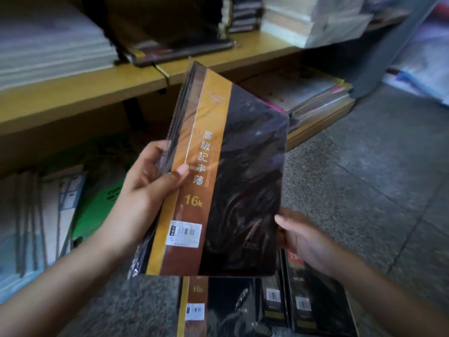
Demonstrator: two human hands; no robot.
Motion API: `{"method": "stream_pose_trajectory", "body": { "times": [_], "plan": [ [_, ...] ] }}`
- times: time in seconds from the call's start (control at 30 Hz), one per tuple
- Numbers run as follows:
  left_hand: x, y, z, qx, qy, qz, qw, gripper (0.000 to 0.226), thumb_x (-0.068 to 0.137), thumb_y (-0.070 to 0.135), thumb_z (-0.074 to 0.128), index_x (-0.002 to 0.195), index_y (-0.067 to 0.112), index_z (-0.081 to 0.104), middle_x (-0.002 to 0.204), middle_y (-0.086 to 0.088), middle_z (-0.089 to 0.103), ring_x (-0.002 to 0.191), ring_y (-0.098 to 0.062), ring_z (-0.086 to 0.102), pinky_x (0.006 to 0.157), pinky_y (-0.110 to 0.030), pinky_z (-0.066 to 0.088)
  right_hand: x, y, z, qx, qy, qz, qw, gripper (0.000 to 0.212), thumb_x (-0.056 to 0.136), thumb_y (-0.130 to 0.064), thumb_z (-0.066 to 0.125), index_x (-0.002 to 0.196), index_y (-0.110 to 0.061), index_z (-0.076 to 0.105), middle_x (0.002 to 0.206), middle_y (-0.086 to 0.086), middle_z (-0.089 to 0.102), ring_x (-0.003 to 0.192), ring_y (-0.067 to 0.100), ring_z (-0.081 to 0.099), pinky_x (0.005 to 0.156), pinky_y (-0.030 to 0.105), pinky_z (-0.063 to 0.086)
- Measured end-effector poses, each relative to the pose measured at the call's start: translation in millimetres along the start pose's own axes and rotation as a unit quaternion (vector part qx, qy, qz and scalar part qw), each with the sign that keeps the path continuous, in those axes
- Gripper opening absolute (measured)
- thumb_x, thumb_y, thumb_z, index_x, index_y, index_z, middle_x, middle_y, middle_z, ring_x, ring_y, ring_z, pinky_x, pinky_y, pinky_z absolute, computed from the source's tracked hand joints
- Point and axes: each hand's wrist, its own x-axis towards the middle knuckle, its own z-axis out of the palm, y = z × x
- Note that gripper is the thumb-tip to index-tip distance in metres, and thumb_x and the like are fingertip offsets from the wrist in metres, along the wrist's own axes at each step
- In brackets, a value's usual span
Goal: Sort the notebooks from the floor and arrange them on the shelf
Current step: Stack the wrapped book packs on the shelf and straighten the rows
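A dark brown notebook [243,181] with a gold and brown band, wrapped in clear plastic, is held up in front of the shelf; more covers seem stacked behind it. My left hand [148,188] grips its left spine edge, thumb on the front cover. My right hand [301,237] holds the lower right edge, fingers behind. Below, on the floor, lie more dark notebooks [243,310] of the same kind, with black ones [313,295] beside them. On the wooden shelf [73,93] above lies another dark notebook [179,49].
White paper stacks [48,45] fill the shelf's left, book piles [308,18] its right. Under the shelf lean a green folder [102,190] and pale notebooks [48,210]. A stack of coloured books [315,93] rests on the grey speckled floor [364,178].
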Motion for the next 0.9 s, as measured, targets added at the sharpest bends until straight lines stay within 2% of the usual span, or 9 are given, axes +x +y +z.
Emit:
{"method": "stream_pose_trajectory", "body": {
  "times": [0.17,0.3,0.43,0.53,0.63,0.7,0.8,0.83,0.9],
  "plan": [
    [20.4,37.7,6.2,-0.031,0.045,0.077,0.996,0.034,0.086,0.016,0.053,0.119,0.012,0.051,0.087,-0.005,0.069,0.063,-0.015,0.065,0.053,-0.024,0.054,8.3,-71.8,7.7,0.046,-0.024,-0.106,0.993,0.061,0.045,-0.043,0.09,0.1,-0.021,0.074,0.106,0.006,0.072,0.09,0.015,0.069,0.075,0.027,0.056],
    [41.1,62.3,15.8,-0.083,0.114,0.085,0.986,0.034,0.092,0.017,0.053,0.125,0.011,0.05,0.088,-0.007,0.071,0.064,-0.015,0.067,0.058,-0.027,0.058,20.5,-118.5,18.4,0.104,-0.074,-0.185,0.974,0.061,0.046,-0.035,0.09,0.104,-0.023,0.074,0.107,0.003,0.072,0.093,0.014,0.069,0.07,0.026,0.058],
    [57.1,76.7,20.1,-0.115,0.174,0.059,0.976,0.031,0.092,0.021,0.056,0.12,0.01,0.053,0.078,-0.005,0.071,0.058,-0.014,0.068,0.047,-0.023,0.053,33.6,-139.1,25.8,0.095,-0.1,-0.227,0.964,0.054,0.051,-0.03,0.089,0.102,-0.02,0.073,0.098,0.007,0.073,0.079,0.018,0.069,0.057,0.026,0.054],
    [64.5,83.5,19.4,-0.135,0.186,0.03,0.973,0.029,0.093,0.02,0.055,0.119,0.008,0.053,0.08,-0.009,0.07,0.057,-0.015,0.069,0.046,-0.025,0.054,43.4,-143.6,27.3,0.093,-0.093,-0.238,0.962,0.056,0.049,-0.028,0.091,0.1,-0.018,0.073,0.097,0.008,0.072,0.076,0.019,0.069,0.058,0.027,0.054],
    [68.8,84.4,14.6,-0.153,0.154,0.004,0.976,0.029,0.092,0.017,0.054,0.115,0.002,0.058,0.087,-0.016,0.072,0.063,-0.021,0.071,0.049,-0.028,0.056,46.9,-143.7,30.1,0.1,-0.068,-0.251,0.96,0.053,0.037,-0.025,0.095,0.085,-0.015,0.075,0.084,0.01,0.072,0.072,0.019,0.069,0.057,0.028,0.054],
    [68.9,82.5,10.4,-0.126,0.124,-0.009,0.984,0.037,0.086,0.019,0.058,0.117,-0.001,0.057,0.096,-0.02,0.071,0.072,-0.025,0.072,0.055,-0.03,0.057,49.4,-144.2,30.3,0.091,-0.035,-0.261,0.961,0.055,0.031,-0.028,0.097,0.079,-0.015,0.074,0.086,0.011,0.072,0.075,0.02,0.07,0.057,0.027,0.055],
    [63.3,78.4,1.2,-0.043,0.092,0.031,0.994,0.062,0.071,0.022,0.071,0.129,0.012,0.05,0.115,-0.016,0.066,0.093,-0.027,0.07,0.076,-0.04,0.058,53.6,-148.4,30.6,0.058,-0.002,-0.274,0.96,0.079,0.035,-0.035,0.095,0.107,-0.022,0.067,0.098,0.006,0.071,0.08,0.017,0.067,0.059,0.025,0.054],
    [59.5,78.6,-0.8,0.007,0.088,0.037,0.995,0.07,0.067,0.03,0.072,0.132,0.023,0.047,0.131,-0.013,0.057,0.103,-0.024,0.066,0.086,-0.042,0.054,55.0,-149.6,31.0,0.044,0.007,-0.283,0.958,0.088,0.038,-0.037,0.094,0.119,-0.026,0.06,0.099,0.004,0.07,0.077,0.016,0.066,0.059,0.024,0.053],
    [49.9,78.8,-2.6,0.189,0.101,0.04,0.976,0.092,0.056,0.058,0.07,0.139,0.045,0.033,0.155,0.011,0.013,0.132,-0.016,0.042,0.108,-0.042,0.038,58.7,-152.1,32.7,0.017,0.047,-0.3,0.953,0.096,0.041,-0.044,0.092,0.127,-0.033,0.053,0.096,0.001,0.067,0.072,0.014,0.065,0.058,0.022,0.051]
  ]
}}
